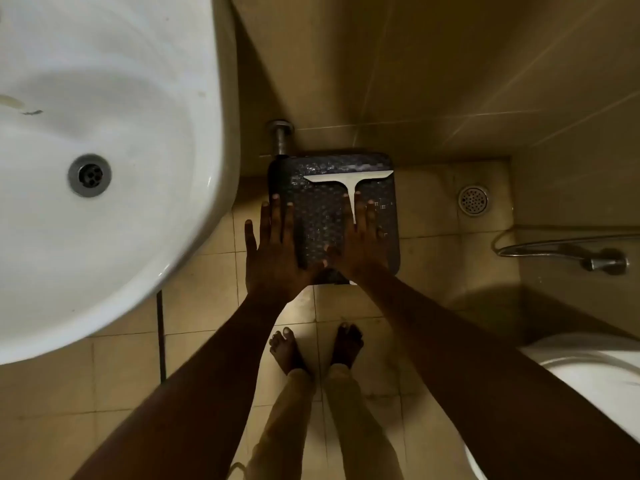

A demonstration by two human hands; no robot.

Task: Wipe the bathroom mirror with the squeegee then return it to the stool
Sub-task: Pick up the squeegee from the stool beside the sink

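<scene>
A white T-shaped squeegee lies flat on the dark patterned stool, its blade toward the wall and its handle pointing at me. My right hand hovers palm down, fingers spread, over the lower end of the handle, which shows between the fingers; it holds nothing. Over the stool's left edge my left hand is stretched out flat with fingers apart, also holding nothing. The mirror is out of view.
A white washbasin fills the left side, above floor level. A metal pipe stands behind the stool. A floor drain, a wall tap and a toilet rim lie to the right. My bare feet stand on beige tiles.
</scene>
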